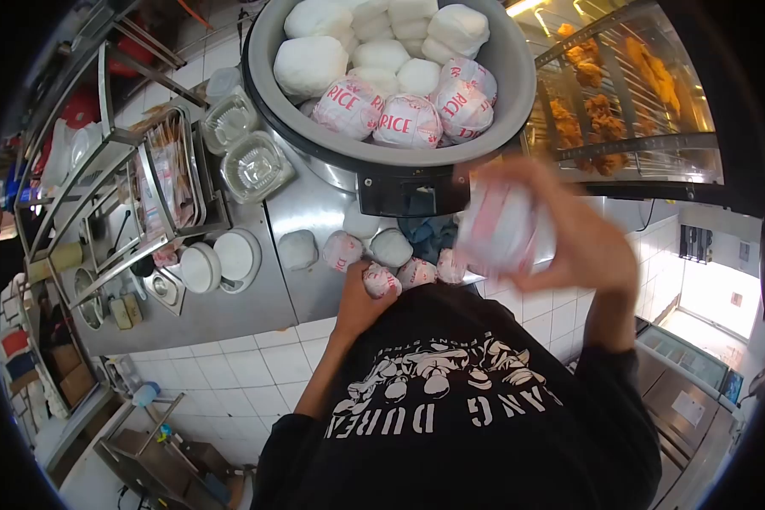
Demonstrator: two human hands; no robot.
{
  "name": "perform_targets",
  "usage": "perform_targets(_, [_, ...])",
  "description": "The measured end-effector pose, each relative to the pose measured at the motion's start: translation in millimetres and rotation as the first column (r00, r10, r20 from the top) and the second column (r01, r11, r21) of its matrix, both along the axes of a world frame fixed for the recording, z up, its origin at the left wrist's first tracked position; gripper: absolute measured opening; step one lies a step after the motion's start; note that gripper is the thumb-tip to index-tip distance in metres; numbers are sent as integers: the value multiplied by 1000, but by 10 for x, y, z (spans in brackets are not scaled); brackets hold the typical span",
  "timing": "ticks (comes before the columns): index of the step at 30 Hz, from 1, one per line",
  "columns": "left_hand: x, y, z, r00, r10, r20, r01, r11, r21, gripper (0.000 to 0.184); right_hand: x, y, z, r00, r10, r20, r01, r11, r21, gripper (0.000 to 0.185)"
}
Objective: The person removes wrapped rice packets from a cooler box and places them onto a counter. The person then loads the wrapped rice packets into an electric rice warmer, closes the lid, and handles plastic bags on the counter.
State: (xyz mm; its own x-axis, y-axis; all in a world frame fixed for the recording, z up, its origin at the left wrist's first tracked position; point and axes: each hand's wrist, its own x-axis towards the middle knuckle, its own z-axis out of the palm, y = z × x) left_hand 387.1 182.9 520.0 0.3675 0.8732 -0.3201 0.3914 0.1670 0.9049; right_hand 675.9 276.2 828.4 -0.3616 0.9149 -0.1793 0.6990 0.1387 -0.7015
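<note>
My right hand [588, 246] is raised beside the cooker's front, its fingers curled around a rice packet in white and pink paper [500, 225]; both are smeared by motion. Low on the counter, my left hand [361, 299] grips a smaller-looking wrapped rice packet [383, 280] close to my shirt. More wrapped rice packets [417, 272] and plain white bundles [391, 247] sit around it. Above them stands a large round rice cooker [518, 85], open, with several plain white bundles [311, 66] inside. Packets printed "RICE" [406, 121] lie along its near side.
Clear plastic boxes [257, 166] and white round containers [238, 259] stand left on the steel counter [289, 293]. A metal rack [149, 144] rises beyond them. At right is a lit glass case [620, 157] with fried chicken [605, 116]. A blue cloth [427, 235] lies under the cooker's front.
</note>
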Motion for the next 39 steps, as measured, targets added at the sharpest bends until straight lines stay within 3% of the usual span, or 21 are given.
perform_targets(2, [-79, 95, 143, 996, -22, 88, 37, 986, -164, 59, 152, 676, 75, 977, -91, 192, 44, 971, 234, 76])
perform_targets(3, [-126, 128, 201, 991, -23, 129, 55, 967, -248, 57, 221, 976, -37, 957, -129, 260, 60, 964, 258, 74])
perform_targets(5, [-237, 142, 245, 970, 47, 240, 21, 962, -273, 51, 593, 1493, -470, 957, 46, 286, -166, 896, 411, 67])
perform_targets(7, [-243, 150, 348, 919, 167, 358, -45, 945, -325, 46, 707, 1641, -554, 827, 129, 547, -150, 989, -6, 61])
perform_targets(10, [-388, 215, 691, 833, 368, 413, -205, 899, -387, 40, 694, 1636, -598, 738, 116, 665, -51, 992, -117, 58])
perform_targets(13, [-441, 331, 1075, 690, 528, 495, -323, 837, -442, 43, 445, 1501, -438, 729, 13, 685, -53, 998, 37, 55])
perform_targets(15, [-325, 502, 1459, 671, 392, 629, -322, 919, -229, 44, 97, 1287, -146, 962, 138, 235, -182, 968, 174, 54])
perform_targets(17, [-206, 718, 1799, 736, 238, 634, -322, 946, 19, 41, -642, 783, 403, 998, 54, 37, -43, 968, -247, 60])
perform_targets(18, [-158, 817, 1885, 740, 168, 651, -295, 951, 89, 40, -778, 566, 297, 980, 196, -45, -198, 979, -49, 60])
perform_targets(20, [-7, 961, 2019, 744, 61, 665, -272, 937, 219, 38, -829, 473, 13, 927, 359, -105, -350, 932, 96, 62])
perform_targets(21, [38, 1027, 2013, 808, 52, 587, -275, 914, 298, 40, -803, 590, -99, 916, 382, -123, -381, 924, 33, 64])
perform_targets(22, [159, 992, 2070, 688, 175, 705, -362, 924, 124, 38, -766, 741, -153, 902, 408, -141, -415, 910, -23, 65])
perform_targets(23, [271, 966, 2124, 545, 300, 783, -418, 907, -57, 36, -654, 863, -147, 926, 373, -60, -369, 927, 62, 66])
perform_targets(24, [259, 957, 2072, 577, 295, 762, -427, 904, -27, 35, -490, 986, -133, 946, 325, 15, -323, 934, 151, 66])
perform_targets(26, [208, 841, 1763, 640, 293, 710, -438, 899, 24, 35, -191, 1356, -56, 990, 137, 31, -140, 985, 97, 65])
perform_targets(28, [-40, 730, 1113, 869, 235, 436, -229, 971, -66, 39, 62, 1783, -400, 997, -77, -6, 77, 997, 27, 53])
perform_targets(30, [-142, 712, 773, 1000, 19, -2, -19, 984, -176, 49, 129, 2061, -789, 965, -229, -131, 206, 963, -173, 52])
perform_targets(33, [-188, 415, 184, 838, -15, -546, 214, 929, 302, 60, 57, 2172, -1189, 997, -57, 44, 66, 972, -228, 69])
perform_targets(36, [-152, 340, 5, 830, 78, -553, 180, 901, 396, 70, 3, 2094, -940, 982, 38, 184, 4, 975, -221, 60])
perform_targets(39, [-107, 349, -170, 766, 130, -629, 219, 868, 446, 76, -75, 2084, -1039, 983, 125, 138, -97, 976, -195, 54])
